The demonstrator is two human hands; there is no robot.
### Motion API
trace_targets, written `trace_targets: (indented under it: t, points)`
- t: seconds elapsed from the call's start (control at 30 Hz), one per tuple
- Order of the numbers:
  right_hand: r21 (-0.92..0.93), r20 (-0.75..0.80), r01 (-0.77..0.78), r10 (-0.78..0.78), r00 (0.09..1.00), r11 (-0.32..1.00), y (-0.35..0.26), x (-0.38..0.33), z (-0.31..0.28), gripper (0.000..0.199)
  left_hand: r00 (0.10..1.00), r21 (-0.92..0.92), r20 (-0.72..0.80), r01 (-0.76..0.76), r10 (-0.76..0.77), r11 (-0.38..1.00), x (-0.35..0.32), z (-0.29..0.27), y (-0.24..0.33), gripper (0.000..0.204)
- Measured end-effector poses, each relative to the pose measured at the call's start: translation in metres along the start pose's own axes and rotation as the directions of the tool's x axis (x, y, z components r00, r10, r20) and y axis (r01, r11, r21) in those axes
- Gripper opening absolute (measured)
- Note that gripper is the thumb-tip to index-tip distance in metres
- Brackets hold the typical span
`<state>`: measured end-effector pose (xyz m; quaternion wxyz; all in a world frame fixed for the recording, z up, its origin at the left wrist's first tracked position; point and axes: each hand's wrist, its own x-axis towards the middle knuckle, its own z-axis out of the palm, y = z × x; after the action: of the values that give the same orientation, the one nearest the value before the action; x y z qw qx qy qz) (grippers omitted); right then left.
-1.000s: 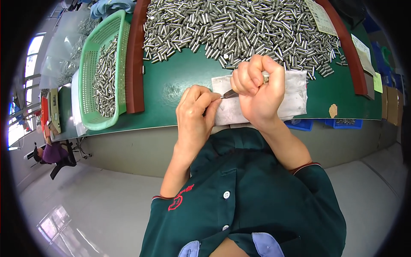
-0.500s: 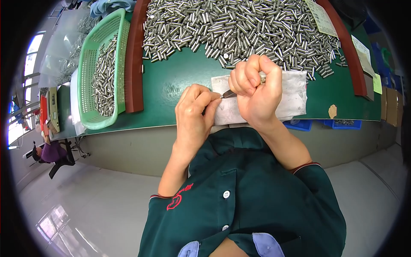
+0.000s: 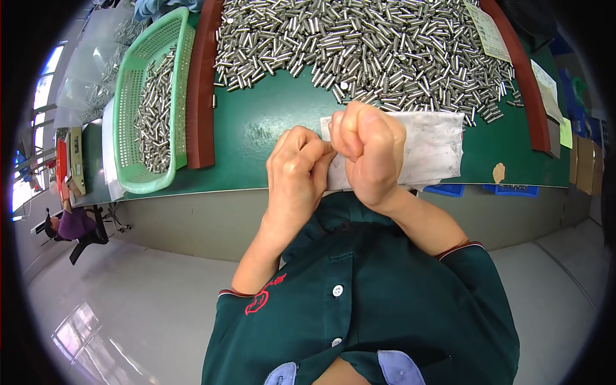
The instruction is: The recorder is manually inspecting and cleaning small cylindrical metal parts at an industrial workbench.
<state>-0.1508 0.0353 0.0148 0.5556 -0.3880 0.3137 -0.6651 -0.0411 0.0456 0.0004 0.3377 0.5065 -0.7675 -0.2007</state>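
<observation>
A folded white cloth smudged with grey (image 3: 431,144) lies near the front edge of a glossy dark-green tabletop (image 3: 256,115), its left end beneath a worker's two bare hands. The left hand (image 3: 296,165) is pinched narrow, thumb against bent fingers; the right hand (image 3: 373,151) is curled into a tight fist just beside it. Whatever either one grips is hidden by the fingers, and whether the hands touch each other is hard to tell.

Just beyond them spreads a broad heap of short, silver, cylindrical metal pins (image 3: 359,48), its near edge close to the cloth. Red-brown strips flank the heap, one at the left (image 3: 201,96) and one at the right (image 3: 523,83); a single pin rests against the inner side of the left strip. A printed paper slip (image 3: 489,33) lies at the heap's upper right, and a tan, ragged scrap (image 3: 498,172) sits near the front edge.

Outside the left strip, a light-green perforated plastic basket (image 3: 127,96) holds more pins. Clear plastic bags (image 3: 80,70) stand farther left. Below the tabletop at right are blue plastic trays (image 3: 447,190). The worker wears a dark-green short-sleeved shirt (image 3: 410,289); at far left, a person in purple (image 3: 76,224) sits on a dark chair.
</observation>
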Motion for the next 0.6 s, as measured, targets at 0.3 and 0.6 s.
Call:
trace_targets:
  t: [0.3,0.6]
  points:
    - [0.031,-0.028,0.047,-0.046,0.999,0.998,0.001,-0.005,-0.003,0.033,0.995,-0.213,-0.008,0.091,-0.095,0.973,-0.001,-0.007,-0.007,0.006]
    - [0.191,-0.032,0.034,-0.029,0.999,0.981,0.008,-0.001,-0.011,0.034,0.831,-0.868,0.406,0.481,-0.38,0.122,0.007,-0.027,-0.029,0.017]
